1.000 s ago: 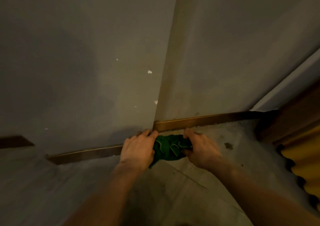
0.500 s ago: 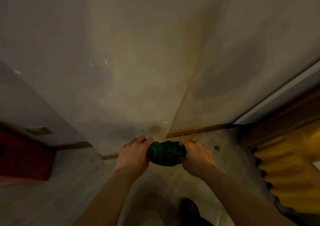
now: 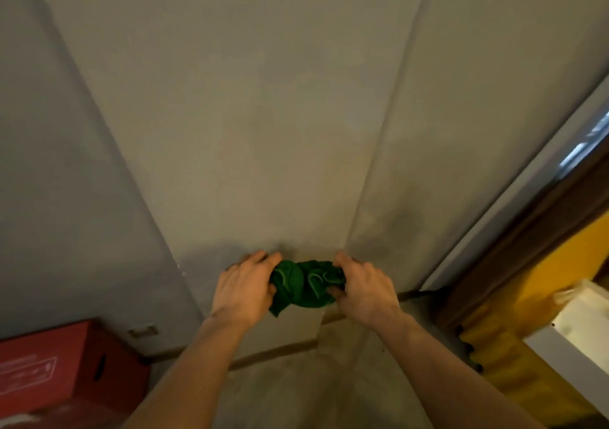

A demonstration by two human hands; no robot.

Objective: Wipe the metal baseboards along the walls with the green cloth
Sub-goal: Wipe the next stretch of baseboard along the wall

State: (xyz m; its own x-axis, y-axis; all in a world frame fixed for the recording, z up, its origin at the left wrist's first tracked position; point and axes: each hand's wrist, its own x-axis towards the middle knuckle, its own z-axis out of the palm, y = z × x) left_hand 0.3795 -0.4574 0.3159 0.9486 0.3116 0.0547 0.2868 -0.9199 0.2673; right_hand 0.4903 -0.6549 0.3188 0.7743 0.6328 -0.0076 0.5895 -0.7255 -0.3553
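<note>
A crumpled green cloth [image 3: 301, 283] is held between both hands in front of the grey wall, well above the floor. My left hand [image 3: 245, 288] grips its left end and my right hand [image 3: 364, 288] grips its right end. The brass-coloured metal baseboard [image 3: 276, 351] runs along the foot of the wall below the hands, bending around a protruding corner. Part of the baseboard is hidden behind my forearms.
A red cardboard box [image 3: 62, 366] stands on the floor at the lower left. A wall outlet [image 3: 143, 331] sits low on the wall near it. At the right are a white door frame [image 3: 514, 198], dark wood trim and a yellow ribbed object [image 3: 504, 356].
Both hands have lifted the green cloth off the baseboard, away from the floor. The view has risen and swung left, bringing the red box into sight.
</note>
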